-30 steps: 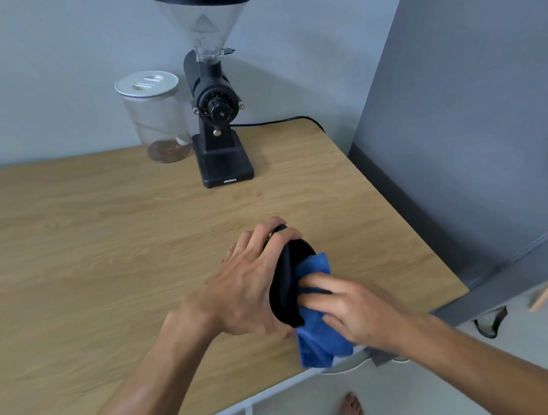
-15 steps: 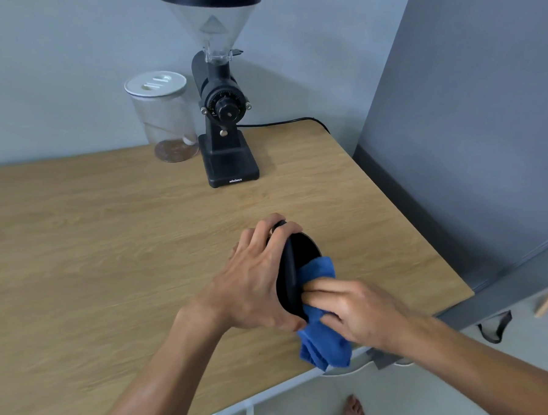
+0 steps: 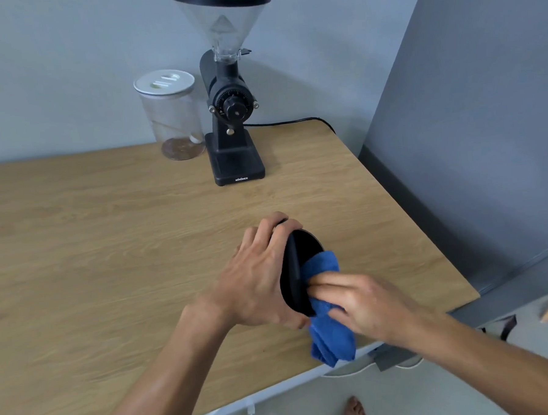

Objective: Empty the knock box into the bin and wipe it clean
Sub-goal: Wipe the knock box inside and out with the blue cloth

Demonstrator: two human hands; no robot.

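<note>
The black round knock box [image 3: 296,269] is tipped on its side just above the wooden table [image 3: 109,247], its opening turned to the right. My left hand [image 3: 257,278] wraps around its outer wall and grips it. My right hand [image 3: 363,301] presses a blue cloth [image 3: 330,331] into the opening; the cloth's loose end hangs down below the box. The inside of the box is mostly hidden by the cloth and my fingers. No bin shows in the head view.
A black coffee grinder [image 3: 229,114] with a clear hopper stands at the back of the table, its cable running right. A clear jar [image 3: 171,114] with a white lid sits left of it. A grey cabinet [image 3: 469,133] borders the table's right edge.
My right hand and the blue cloth have shifted slightly inside the knock box's opening. My left hand keeps the same grip. The camera view has drifted a little.
</note>
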